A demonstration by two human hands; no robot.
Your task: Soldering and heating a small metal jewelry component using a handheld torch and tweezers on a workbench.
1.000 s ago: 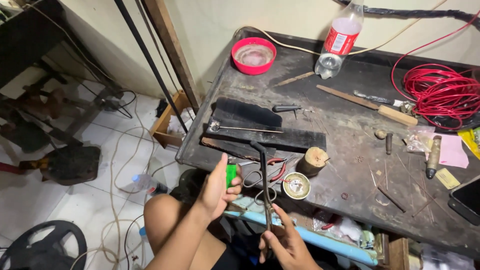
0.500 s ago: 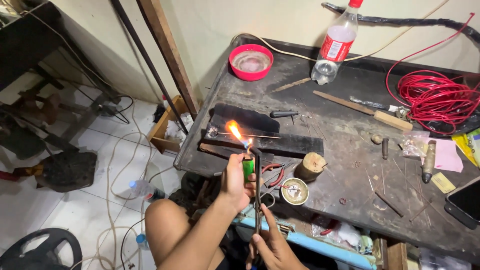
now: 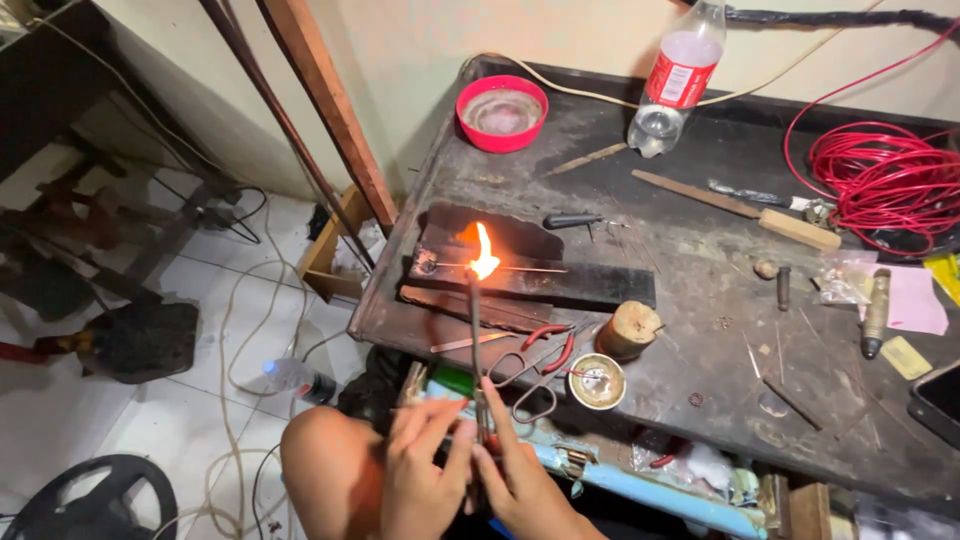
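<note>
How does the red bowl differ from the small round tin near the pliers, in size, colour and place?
The red bowl is wider than the tin. The bowl is bright red plastic with a pale inside; the tin is dull metal with a light rim. The bowl sits at the far corner of the bench, near the wall; the tin sits near the front edge, beside the wooden stub. Both are round, open on top and stand upright.

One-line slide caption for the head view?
Both hands hold a thin torch, flame lit above the dark workbench.
</note>
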